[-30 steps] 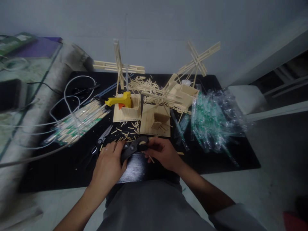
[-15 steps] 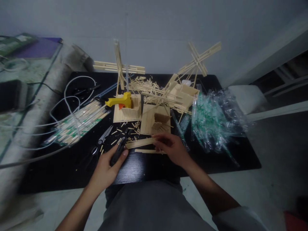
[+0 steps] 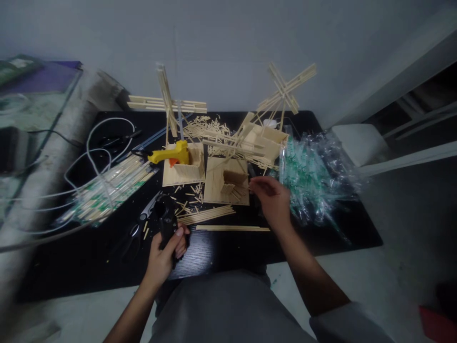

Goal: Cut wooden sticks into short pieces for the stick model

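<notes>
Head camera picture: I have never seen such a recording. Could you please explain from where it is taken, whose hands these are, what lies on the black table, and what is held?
There is no machine here. The camera sits on a person's head and looks forward and down, so the two bare arms rising from the bottom edge are that person's own. The left hand is closed around a black cutter. The right hand reaches toward a flat wooden base that carries a small wall of sticks. Whether its fingers pinch anything is too small to tell. On the black table lie loose sticks, scissors, a yellow glue gun, clear wrappers and a stick windmill.
</notes>
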### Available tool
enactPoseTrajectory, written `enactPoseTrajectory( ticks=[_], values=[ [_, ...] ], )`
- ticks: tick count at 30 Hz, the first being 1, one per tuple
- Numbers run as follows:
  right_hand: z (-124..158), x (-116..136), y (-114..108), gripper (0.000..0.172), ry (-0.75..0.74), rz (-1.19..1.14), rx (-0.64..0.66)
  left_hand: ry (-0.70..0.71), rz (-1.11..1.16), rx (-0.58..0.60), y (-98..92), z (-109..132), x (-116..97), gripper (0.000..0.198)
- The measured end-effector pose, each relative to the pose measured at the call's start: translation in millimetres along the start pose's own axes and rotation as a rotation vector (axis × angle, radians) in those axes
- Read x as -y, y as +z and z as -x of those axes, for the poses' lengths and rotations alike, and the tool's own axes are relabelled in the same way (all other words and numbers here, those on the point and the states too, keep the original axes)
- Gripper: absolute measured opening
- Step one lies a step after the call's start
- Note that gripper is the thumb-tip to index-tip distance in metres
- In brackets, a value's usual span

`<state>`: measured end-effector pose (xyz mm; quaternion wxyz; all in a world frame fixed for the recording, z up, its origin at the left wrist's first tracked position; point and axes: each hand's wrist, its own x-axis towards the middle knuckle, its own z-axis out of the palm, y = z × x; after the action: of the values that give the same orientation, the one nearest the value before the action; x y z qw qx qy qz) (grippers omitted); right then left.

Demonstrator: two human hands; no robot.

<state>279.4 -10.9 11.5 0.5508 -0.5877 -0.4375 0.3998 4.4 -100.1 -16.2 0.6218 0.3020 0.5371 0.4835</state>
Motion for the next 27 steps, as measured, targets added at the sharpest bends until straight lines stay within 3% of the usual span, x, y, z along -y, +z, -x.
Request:
enactPoseTrajectory(
  ticks=[14,19,23,27],
  values=[
    [17,-27,9,0.024,0.011,0.078,-0.003,0.005,0.034,0.016,-3.2,-1,3,0.037],
    [16,-30,8,0.012,-0.163,0.320,0.015,0.004,0.018,0.003,-1.5,-1,1,0.039],
    [26,-23,11,0.008,-0.325,0.368,0.020,-0.005,0.020,0.001,0.6,0,0,0.040],
    [53,-17,22,0.010,-0.285,0.304,0.174,-0.007,0.050,-0.017,1.4,-1,0,0.039]
  ],
)
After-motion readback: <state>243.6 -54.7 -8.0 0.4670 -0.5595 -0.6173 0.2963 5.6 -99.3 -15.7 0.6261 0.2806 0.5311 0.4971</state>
